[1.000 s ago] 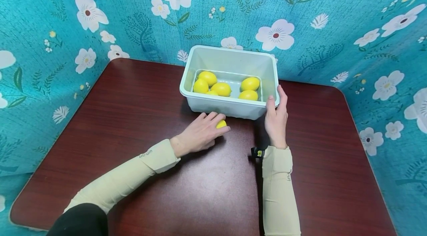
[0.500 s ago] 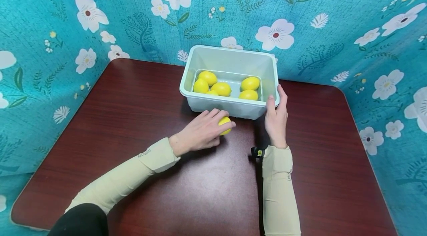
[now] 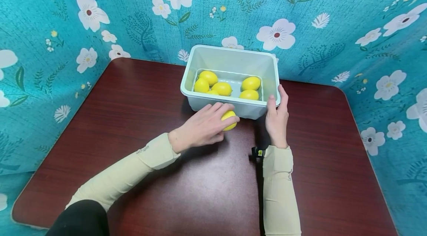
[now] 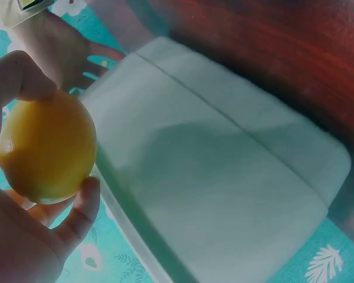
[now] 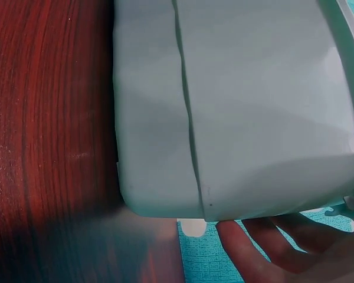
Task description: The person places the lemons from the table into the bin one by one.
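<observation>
My left hand (image 3: pixel 200 126) holds a yellow lemon (image 3: pixel 229 120) between thumb and fingers, just in front of the pale grey-green plastic bin (image 3: pixel 248 111). In the left wrist view the lemon (image 4: pixel 47 147) appears beside the bin's outer wall (image 4: pixel 224 177), apart from the table. Several lemons (image 3: pixel 221 88) lie on the bin's floor, grouped at the left and right; one near the front wall is partly hidden. At the bin's front right corner, my right hand (image 3: pixel 277 121) grips the rim, thumb in front. In the right wrist view its fingers (image 5: pixel 271 242) touch the end wall.
The bin stands at the back of a dark red wooden table (image 3: pixel 140 98). Behind and around the table hangs a teal floral cloth (image 3: pixel 213 9). A small black device (image 3: pixel 257 152) sits at my right wrist.
My left hand has picked up the lemon from the table and moved it slightly right and up towards the bin's front wall. The right hand and bin have stayed in place.
</observation>
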`<state>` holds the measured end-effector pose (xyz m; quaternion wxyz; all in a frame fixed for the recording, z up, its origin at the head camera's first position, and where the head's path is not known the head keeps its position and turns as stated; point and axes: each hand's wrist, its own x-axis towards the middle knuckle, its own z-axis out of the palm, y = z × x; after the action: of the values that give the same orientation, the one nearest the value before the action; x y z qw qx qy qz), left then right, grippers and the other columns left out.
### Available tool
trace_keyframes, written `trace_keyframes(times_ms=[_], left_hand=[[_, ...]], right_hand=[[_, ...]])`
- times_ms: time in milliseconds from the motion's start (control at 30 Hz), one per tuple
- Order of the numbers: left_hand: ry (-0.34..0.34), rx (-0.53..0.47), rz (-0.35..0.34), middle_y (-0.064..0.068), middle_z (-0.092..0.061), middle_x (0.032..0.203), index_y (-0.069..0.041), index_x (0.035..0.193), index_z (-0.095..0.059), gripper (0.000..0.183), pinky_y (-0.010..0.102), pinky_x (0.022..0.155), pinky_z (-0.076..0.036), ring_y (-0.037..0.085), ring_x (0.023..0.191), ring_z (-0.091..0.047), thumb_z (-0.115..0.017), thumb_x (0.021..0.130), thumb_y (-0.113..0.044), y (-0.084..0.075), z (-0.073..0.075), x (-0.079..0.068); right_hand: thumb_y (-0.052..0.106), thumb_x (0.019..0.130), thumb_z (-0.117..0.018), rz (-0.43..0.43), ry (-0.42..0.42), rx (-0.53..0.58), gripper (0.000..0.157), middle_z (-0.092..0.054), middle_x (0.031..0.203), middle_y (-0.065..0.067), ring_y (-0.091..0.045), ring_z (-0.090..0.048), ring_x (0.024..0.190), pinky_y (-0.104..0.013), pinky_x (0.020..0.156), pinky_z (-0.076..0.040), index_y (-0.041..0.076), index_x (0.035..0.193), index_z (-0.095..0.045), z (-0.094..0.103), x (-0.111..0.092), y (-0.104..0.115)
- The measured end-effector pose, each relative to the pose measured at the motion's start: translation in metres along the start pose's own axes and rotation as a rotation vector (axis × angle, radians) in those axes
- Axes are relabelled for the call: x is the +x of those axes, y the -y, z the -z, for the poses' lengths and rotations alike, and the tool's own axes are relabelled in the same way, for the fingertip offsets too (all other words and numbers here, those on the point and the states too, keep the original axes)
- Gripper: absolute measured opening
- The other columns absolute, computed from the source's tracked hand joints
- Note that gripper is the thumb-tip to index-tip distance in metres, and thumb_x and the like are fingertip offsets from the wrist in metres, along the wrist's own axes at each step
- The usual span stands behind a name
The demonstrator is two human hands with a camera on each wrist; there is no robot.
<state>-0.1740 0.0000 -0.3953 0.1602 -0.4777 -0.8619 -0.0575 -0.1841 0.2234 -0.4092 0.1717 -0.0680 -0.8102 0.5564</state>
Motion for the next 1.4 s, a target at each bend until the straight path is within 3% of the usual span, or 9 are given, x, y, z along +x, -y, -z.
trace_keyframes(times_ms=[233, 500, 800, 1133, 1400], left_hand=[[-0.032, -0.009, 0.007, 0.004, -0.043, 0.116, -0.022, 0.119, -0.045, 0.050, 0.029, 0.070, -0.042, 0.018, 0.099, -0.043, -0.063, 0.072, -0.023, 0.005, 0.010, 0.006], [-0.050, 0.019, 0.006, 0.006, -0.044, 0.121, -0.019, 0.122, -0.045, 0.051, 0.030, 0.072, -0.045, 0.020, 0.104, -0.044, -0.061, 0.074, -0.021, 0.009, 0.018, 0.012], [-0.096, 0.016, -0.010, 0.008, -0.046, 0.120, -0.017, 0.122, -0.045, 0.048, 0.031, 0.075, -0.047, 0.021, 0.105, -0.045, -0.058, 0.076, -0.018, 0.011, 0.024, 0.015], [-0.166, 0.058, 0.041, 0.006, -0.046, 0.124, -0.017, 0.122, -0.047, 0.048, 0.038, 0.075, -0.045, 0.023, 0.114, -0.042, -0.059, 0.076, -0.018, 0.019, 0.037, 0.019], [-0.231, 0.087, 0.099, 0.006, -0.046, 0.128, -0.014, 0.123, -0.047, 0.046, 0.043, 0.083, -0.042, 0.026, 0.116, -0.041, -0.057, 0.078, -0.015, 0.023, 0.042, 0.021]], right_hand=[[0.032, 0.095, -0.039, 0.011, -0.007, -0.007, 0.048, -0.036, 0.141, -0.006, -0.019, -0.038, 0.124, -0.044, 0.101, -0.030, 0.025, 0.140, -0.026, 0.000, 0.000, -0.001], [0.031, 0.095, -0.040, 0.012, -0.007, 0.006, 0.050, -0.036, 0.141, -0.006, -0.021, -0.037, 0.124, -0.045, 0.101, -0.029, 0.020, 0.141, -0.026, 0.000, 0.001, -0.003], [0.046, 0.091, -0.041, 0.018, -0.017, -0.013, 0.051, -0.038, 0.139, 0.008, -0.013, -0.039, 0.122, -0.041, 0.100, -0.031, 0.036, 0.138, -0.026, -0.003, 0.016, -0.035], [0.033, 0.095, -0.039, 0.001, -0.003, -0.002, 0.049, -0.034, 0.142, -0.004, -0.019, -0.036, 0.125, -0.044, 0.102, -0.029, 0.024, 0.141, -0.025, -0.001, 0.003, -0.006], [0.032, 0.095, -0.039, -0.004, -0.009, -0.015, 0.047, -0.034, 0.142, -0.004, -0.017, -0.037, 0.125, -0.042, 0.102, -0.029, 0.028, 0.140, -0.026, 0.000, -0.001, 0.002]])
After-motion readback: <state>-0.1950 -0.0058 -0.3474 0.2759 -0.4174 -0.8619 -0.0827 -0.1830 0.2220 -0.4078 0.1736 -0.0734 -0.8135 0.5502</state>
